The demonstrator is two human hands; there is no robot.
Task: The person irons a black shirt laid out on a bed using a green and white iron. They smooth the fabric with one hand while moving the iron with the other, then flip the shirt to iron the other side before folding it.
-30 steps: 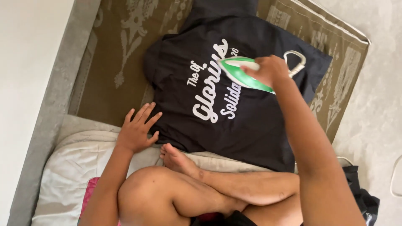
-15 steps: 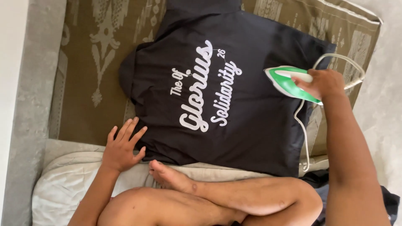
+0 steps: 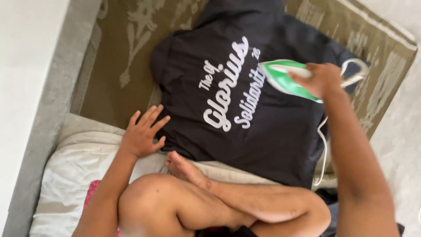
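A black T-shirt [image 3: 263,136] with white lettering lies spread flat on an olive patterned mat [image 3: 118,57]. My right hand [image 3: 322,79] grips the handle of a green and white clothes iron [image 3: 285,79], which rests on the shirt to the right of the lettering. Its white cord [image 3: 323,149] trails down along my right forearm. My left hand [image 3: 142,134] lies flat with fingers spread, pressing the shirt's lower left edge where it meets the mat. My crossed bare legs [image 3: 210,202] sit just below the shirt.
A white cushion [image 3: 66,180] and a bit of pink cloth [image 3: 92,193] lie under my left arm. A grey strip [image 3: 48,109] borders the mat on the left, next to a pale wall. Pale floor [image 3: 403,131] shows on the right.
The iron has slid left across the shirt, from its right edge toward the lettering. My left hand stays pressed on the lower left edge. The view has shifted a little.
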